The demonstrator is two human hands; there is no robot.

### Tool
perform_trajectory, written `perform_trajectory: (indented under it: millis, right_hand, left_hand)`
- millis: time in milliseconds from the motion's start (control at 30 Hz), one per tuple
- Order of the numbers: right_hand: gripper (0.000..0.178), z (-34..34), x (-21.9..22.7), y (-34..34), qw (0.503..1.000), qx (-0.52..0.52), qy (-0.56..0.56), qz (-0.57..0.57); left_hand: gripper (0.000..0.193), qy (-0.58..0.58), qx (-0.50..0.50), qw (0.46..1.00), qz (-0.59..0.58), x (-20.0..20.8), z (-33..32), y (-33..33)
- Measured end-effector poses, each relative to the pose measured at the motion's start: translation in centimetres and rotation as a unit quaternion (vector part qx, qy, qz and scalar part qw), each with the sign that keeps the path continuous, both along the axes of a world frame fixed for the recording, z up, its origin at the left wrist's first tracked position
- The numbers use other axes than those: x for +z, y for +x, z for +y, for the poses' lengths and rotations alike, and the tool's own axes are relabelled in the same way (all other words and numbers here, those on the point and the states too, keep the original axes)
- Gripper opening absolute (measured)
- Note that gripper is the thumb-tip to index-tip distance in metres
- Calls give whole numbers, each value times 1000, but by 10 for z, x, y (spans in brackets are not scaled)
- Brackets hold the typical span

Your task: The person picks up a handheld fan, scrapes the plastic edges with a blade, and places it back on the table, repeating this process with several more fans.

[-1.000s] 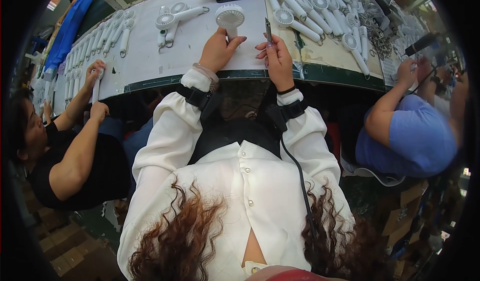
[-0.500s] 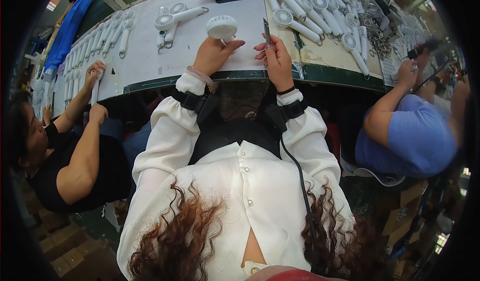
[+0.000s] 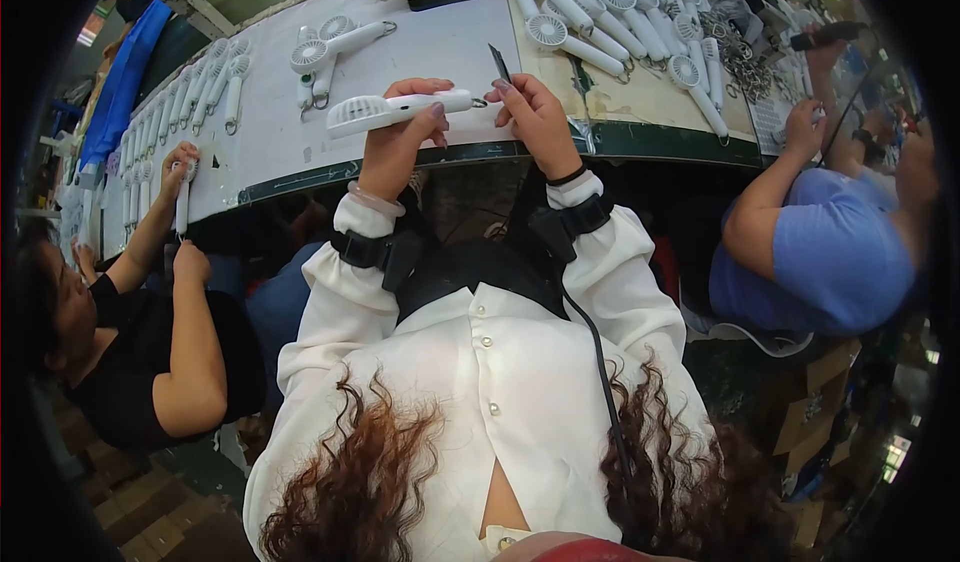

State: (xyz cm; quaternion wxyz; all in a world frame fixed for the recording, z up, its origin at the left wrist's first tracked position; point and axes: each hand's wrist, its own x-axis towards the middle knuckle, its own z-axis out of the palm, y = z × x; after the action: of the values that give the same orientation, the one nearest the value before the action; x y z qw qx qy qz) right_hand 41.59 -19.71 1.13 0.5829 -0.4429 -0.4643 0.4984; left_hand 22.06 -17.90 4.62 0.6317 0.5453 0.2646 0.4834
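My left hand (image 3: pixel 393 152) is closed around the handle of a white handheld fan (image 3: pixel 362 114). The fan lies sideways above the table's front edge, its round head to the left and its handle pointing right. At the handle's end a small metal clip (image 3: pixel 479 104) sits close to my right fingertips; whether they touch it I cannot tell. My right hand (image 3: pixel 540 127) grips a slim dark craft knife (image 3: pixel 498 63), its tip pointing up and slightly left.
On the white tabletop (image 3: pixel 440 47) a few fans (image 3: pixel 318 54) lie crossed. A heap of white fans (image 3: pixel 620 22) covers the right side, beside metal clips (image 3: pixel 740 62). Fans stand in rows (image 3: pixel 190 92) at left. Co-workers sit on both sides, the left one holding a fan (image 3: pixel 183 202).
My left hand has turned the fan from upright to sideways, bringing its clip end toward my right hand. My right hand has shifted slightly left, the knife tilting left with it.
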Motion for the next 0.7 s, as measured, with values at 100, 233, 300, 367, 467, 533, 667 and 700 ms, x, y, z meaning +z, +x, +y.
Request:
perform_trajectory:
  millis: [100,233,300,367,467,533,667,700]
  right_hand:
    - [20,-11,25,-2,990,38,-82,104]
    - [16,-9,21,-8,963,81,-137,216]
    - [15,-9,19,-9,954,92,-145,245]
    - [13,-9,21,-9,951,92,-130,267]
    - [12,-6,17,-5,951,86,-119,272]
    - [12,-3,12,0,956,78,-112,262]
    - [13,-2,6,9,956,68,-104,267]
    - [13,-1,5,10,955,68,-106,268]
  left_hand:
    - [23,-11,-17,998,-64,-2,0,-1]
    - [26,31,-23,997,-65,-7,-1,-1]
    - [31,59,-43,997,-40,-10,-8,-1]
    - [33,73,-54,996,-26,-11,-15,-1]
    - [46,87,-43,994,48,-10,-27,1]
    - [49,43,-63,997,13,-20,-30,-5]
    - [58,-61,-119,990,-45,-36,-34,-23]
    - [60,-85,-133,987,-35,-38,-35,-28]
